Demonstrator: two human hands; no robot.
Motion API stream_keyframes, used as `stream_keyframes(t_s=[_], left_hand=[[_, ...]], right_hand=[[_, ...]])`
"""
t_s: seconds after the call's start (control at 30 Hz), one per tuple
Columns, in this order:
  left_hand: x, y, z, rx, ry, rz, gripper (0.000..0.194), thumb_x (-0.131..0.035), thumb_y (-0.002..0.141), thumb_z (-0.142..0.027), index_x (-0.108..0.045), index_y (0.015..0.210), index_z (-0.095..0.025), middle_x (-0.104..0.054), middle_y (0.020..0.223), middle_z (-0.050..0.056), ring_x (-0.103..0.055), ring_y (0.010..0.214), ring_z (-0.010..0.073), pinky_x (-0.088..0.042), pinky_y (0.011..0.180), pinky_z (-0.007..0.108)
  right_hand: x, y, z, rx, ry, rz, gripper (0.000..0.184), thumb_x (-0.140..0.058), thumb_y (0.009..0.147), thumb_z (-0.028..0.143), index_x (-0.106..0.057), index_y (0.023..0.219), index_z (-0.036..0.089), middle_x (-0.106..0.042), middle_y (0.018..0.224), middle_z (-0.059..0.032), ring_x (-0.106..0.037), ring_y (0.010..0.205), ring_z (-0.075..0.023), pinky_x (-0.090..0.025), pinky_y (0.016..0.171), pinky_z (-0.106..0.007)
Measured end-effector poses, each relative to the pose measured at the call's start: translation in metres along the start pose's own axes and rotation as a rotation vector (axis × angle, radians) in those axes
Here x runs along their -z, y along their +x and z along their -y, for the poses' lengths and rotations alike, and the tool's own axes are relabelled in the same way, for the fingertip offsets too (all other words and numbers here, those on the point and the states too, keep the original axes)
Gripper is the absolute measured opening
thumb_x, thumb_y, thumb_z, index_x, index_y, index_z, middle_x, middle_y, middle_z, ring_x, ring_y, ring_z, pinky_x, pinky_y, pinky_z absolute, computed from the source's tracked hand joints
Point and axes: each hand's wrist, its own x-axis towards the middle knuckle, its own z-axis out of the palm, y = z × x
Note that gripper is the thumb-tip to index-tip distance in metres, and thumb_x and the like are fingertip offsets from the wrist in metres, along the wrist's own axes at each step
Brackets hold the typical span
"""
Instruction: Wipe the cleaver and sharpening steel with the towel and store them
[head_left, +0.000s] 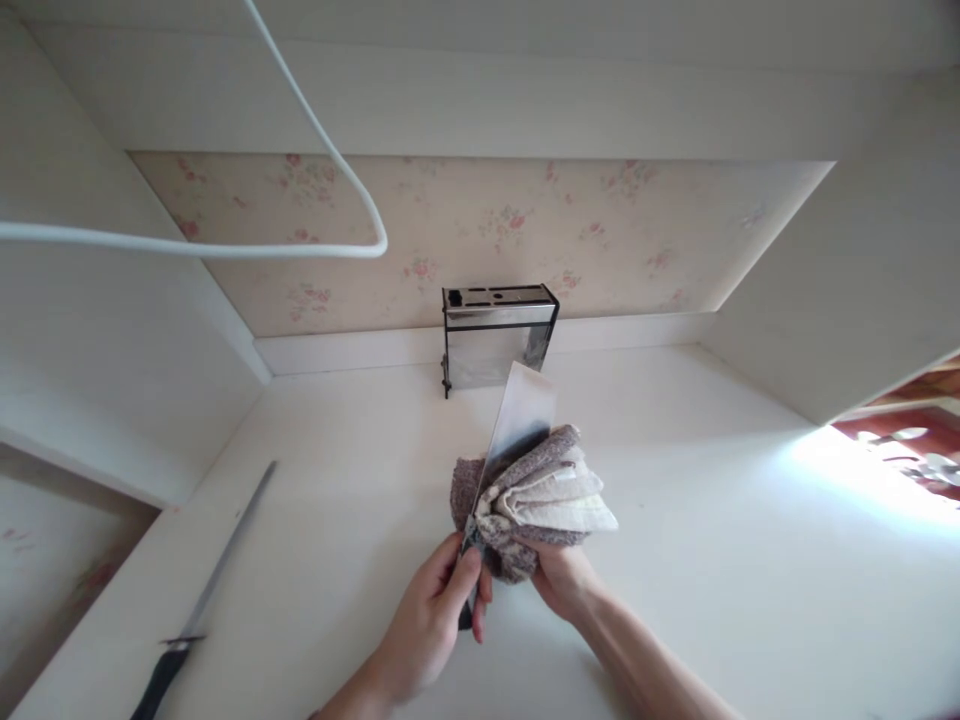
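In the middle of the view my left hand [439, 610] is closed round the dark handle of a cleaver [525, 405]. Its broad blade points up and away from me. My right hand [562, 580] grips a folded towel [559, 495], brown and cream, from below. The towel is wrapped around the lower part of the blade, with brown cloth showing on both sides of it. Most of my right fingers are hidden under the cloth.
A knife block [499, 318] with a slotted metal top stands against the back wall. A sharpening steel [229, 550] with a black handle lies at left on the white counter [322, 560]. A white cable [300, 250] hangs at upper left. Side panels and an overhead panel enclose the counter.
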Motion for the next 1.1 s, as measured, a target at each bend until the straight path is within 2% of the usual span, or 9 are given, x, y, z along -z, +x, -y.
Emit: stream_keyframes(t_s=[0.1, 0.2, 0.37, 0.53, 0.73, 0.87, 0.97, 1.1], left_hand=[[-0.002, -0.002, 0.001, 0.061, -0.067, 0.023, 0.037, -0.038, 0.094, -0.049, -0.049, 0.080, -0.017, -0.051, 0.062, -0.002, -0.051, 0.051, 0.0098, -0.046, 0.056, 0.026], [-0.002, -0.003, 0.005, 0.111, -0.208, -0.004, 0.038, -0.040, 0.093, -0.052, -0.047, 0.079, -0.018, -0.049, 0.065, -0.004, -0.045, 0.047, 0.0077, -0.043, 0.049, 0.024], [0.001, -0.001, 0.011, 0.133, -0.309, -0.081, 0.039, -0.045, 0.090, -0.054, -0.044, 0.076, -0.018, -0.044, 0.065, -0.005, -0.034, 0.042, 0.0036, -0.033, 0.040, 0.019], [0.008, -0.001, 0.001, 0.183, -0.350, -0.061, 0.039, -0.048, 0.087, -0.057, -0.044, 0.081, -0.019, -0.042, 0.061, -0.007, -0.027, 0.039, 0.0020, -0.026, 0.037, 0.017], [0.025, -0.005, -0.012, 0.283, -0.251, 0.048, 0.040, -0.048, 0.087, -0.058, -0.047, 0.091, -0.019, -0.041, 0.059, -0.008, -0.028, 0.036, 0.0025, -0.023, 0.035, 0.018], [0.032, -0.009, -0.018, 0.363, -0.167, 0.123, 0.039, -0.046, 0.088, -0.057, -0.048, 0.095, -0.019, -0.039, 0.059, -0.008, -0.029, 0.037, 0.0028, -0.022, 0.034, 0.016], [0.031, -0.010, -0.022, 0.428, -0.112, 0.150, 0.041, -0.045, 0.088, -0.059, -0.049, 0.096, -0.019, -0.040, 0.062, -0.007, -0.030, 0.038, 0.0033, -0.025, 0.031, 0.015], [0.031, -0.012, -0.028, 0.444, -0.052, 0.203, 0.041, -0.043, 0.089, -0.059, -0.049, 0.091, -0.018, -0.040, 0.063, -0.006, -0.030, 0.038, 0.0029, -0.029, 0.030, 0.015]], right_hand=[[0.001, 0.000, 0.000, -0.014, -0.060, 0.004, 0.033, -0.080, 0.061, 0.013, -0.071, 0.091, 0.021, -0.074, 0.082, -0.0032, -0.066, 0.092, -0.0248, -0.048, 0.090, -0.040], [0.001, 0.001, 0.000, -0.044, -0.063, 0.007, 0.030, -0.078, 0.063, 0.014, -0.071, 0.091, 0.019, -0.074, 0.082, -0.0041, -0.066, 0.095, -0.0265, -0.050, 0.088, -0.041], [0.001, 0.005, 0.003, -0.014, -0.045, -0.033, 0.034, -0.078, 0.063, 0.015, -0.069, 0.096, 0.019, -0.074, 0.084, -0.0047, -0.066, 0.098, -0.0268, -0.051, 0.088, -0.041], [0.005, 0.009, 0.010, 0.036, -0.013, -0.079, 0.040, -0.080, 0.063, 0.018, -0.068, 0.101, 0.021, -0.075, 0.090, -0.0047, -0.066, 0.100, -0.0252, -0.049, 0.092, -0.040], [0.014, 0.018, 0.020, -0.014, 0.054, -0.223, 0.046, -0.082, 0.058, 0.019, -0.068, 0.101, 0.022, -0.074, 0.094, -0.0028, -0.068, 0.096, -0.0261, -0.052, 0.089, -0.042], [0.023, 0.027, 0.031, 0.008, 0.108, -0.296, 0.037, -0.081, 0.060, 0.023, -0.070, 0.095, 0.023, -0.074, 0.094, -0.0009, -0.069, 0.091, -0.0240, -0.053, 0.088, -0.040], [0.033, 0.034, 0.039, 0.028, 0.129, -0.308, 0.025, -0.077, 0.067, 0.025, -0.071, 0.091, 0.023, -0.075, 0.091, -0.0001, -0.070, 0.087, -0.0212, -0.054, 0.088, -0.037], [0.049, 0.042, 0.049, 0.128, 0.125, -0.276, 0.020, -0.072, 0.074, 0.026, -0.072, 0.094, 0.022, -0.075, 0.094, 0.0006, -0.070, 0.088, -0.0190, -0.054, 0.089, -0.033]])
